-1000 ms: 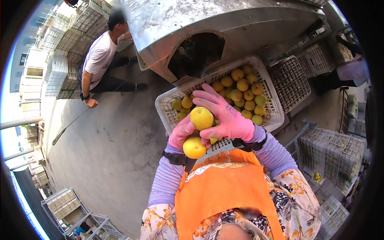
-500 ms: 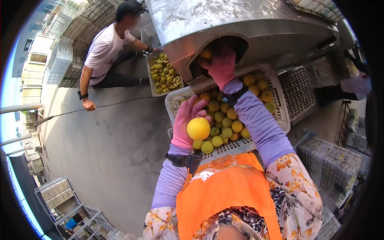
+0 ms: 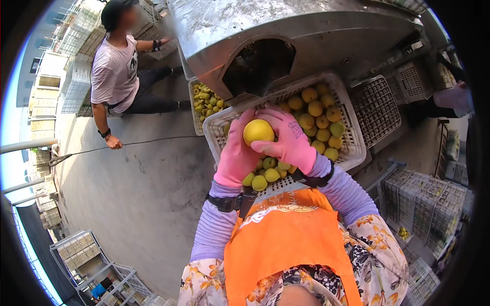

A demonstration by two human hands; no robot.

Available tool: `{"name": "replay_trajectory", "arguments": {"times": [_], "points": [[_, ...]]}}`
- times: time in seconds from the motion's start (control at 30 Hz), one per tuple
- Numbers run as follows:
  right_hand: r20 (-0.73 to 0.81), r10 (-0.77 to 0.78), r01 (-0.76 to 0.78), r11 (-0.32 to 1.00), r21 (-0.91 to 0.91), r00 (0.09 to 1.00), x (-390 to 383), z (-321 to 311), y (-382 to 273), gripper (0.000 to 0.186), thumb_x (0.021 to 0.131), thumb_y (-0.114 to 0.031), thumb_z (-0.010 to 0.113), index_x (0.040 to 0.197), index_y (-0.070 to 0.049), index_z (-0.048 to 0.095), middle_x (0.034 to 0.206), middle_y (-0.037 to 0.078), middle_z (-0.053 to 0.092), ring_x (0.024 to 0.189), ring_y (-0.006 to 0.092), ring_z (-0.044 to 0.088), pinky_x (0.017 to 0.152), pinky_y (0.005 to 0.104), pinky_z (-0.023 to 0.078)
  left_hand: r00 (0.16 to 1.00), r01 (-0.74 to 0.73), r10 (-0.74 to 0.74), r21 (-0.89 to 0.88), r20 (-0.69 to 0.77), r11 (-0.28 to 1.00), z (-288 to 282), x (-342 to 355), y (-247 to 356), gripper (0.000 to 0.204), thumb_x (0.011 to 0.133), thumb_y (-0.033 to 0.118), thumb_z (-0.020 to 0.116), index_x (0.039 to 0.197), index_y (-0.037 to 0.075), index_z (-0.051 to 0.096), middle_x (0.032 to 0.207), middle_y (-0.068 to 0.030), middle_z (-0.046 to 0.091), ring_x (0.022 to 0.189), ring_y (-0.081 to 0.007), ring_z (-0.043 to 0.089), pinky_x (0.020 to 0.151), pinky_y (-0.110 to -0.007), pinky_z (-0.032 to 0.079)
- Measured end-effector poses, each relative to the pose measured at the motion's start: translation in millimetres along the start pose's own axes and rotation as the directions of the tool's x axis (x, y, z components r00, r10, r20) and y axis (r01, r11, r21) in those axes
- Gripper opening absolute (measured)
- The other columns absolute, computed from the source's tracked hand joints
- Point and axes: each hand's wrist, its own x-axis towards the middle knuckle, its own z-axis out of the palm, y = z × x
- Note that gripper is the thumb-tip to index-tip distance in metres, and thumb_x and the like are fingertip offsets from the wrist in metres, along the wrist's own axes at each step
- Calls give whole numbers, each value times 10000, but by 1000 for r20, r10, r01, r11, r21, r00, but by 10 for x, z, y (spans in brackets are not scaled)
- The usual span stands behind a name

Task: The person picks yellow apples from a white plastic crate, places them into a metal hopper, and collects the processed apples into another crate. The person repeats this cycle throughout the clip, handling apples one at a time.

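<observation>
Both my hands wear pink gloves and meet over a white plastic crate (image 3: 356, 153) of round fruit. A smooth yellow peach (image 3: 259, 132) rests in my left hand (image 3: 237, 155), whose fingers curl up behind it. My right hand (image 3: 292, 140) closes on the same peach from the right, its thumb against the lower side and its fingers partly hidden behind. Beneath and beside my hands, yellow-green and orange peaches (image 3: 322, 121) fill the crate. Just beyond it, a dark opening (image 3: 258, 64) shows in the front of a metal machine (image 3: 326, 25).
A crate of cut, greenish fruit (image 3: 206, 102) stands left of the machine. Near it a person in a pale shirt (image 3: 115, 71) leans with one arm toward the machine. A dark cord (image 3: 138, 143) crosses the floor. A grid-patterned crate (image 3: 377, 109) and stacked crates (image 3: 423, 204) stand at right.
My right hand has come out of the machine opening and joined my left hand at the yellow peach. The person at left has shifted left and drawn an arm back from the cut fruit.
</observation>
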Motion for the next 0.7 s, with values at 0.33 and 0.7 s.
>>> {"name": "replay_trajectory", "arguments": {"times": [0.33,0.7], "points": [[-153,-142,82,935,-344,978,-156,37,-103,972,651,-391,895,1438,20,500,1506,213,489,1385,438,478,1146,502,404,932,226,-338,-518,-131,825,56,74,-50,586,1109,483,451,1473,26,476,1354,-108,617,1220,-232,633,1029,-395,534],[-118,-62,43,986,-159,991,148,-115,-179,835,649,-366,916,1342,-16,609,1452,164,555,1383,413,489,1168,489,395,994,110,-112,-227,4,968,-188,216,-19,778,1060,660,391,1456,-1,498,1250,-150,663,1050,-244,699,913,-361,579]]}}
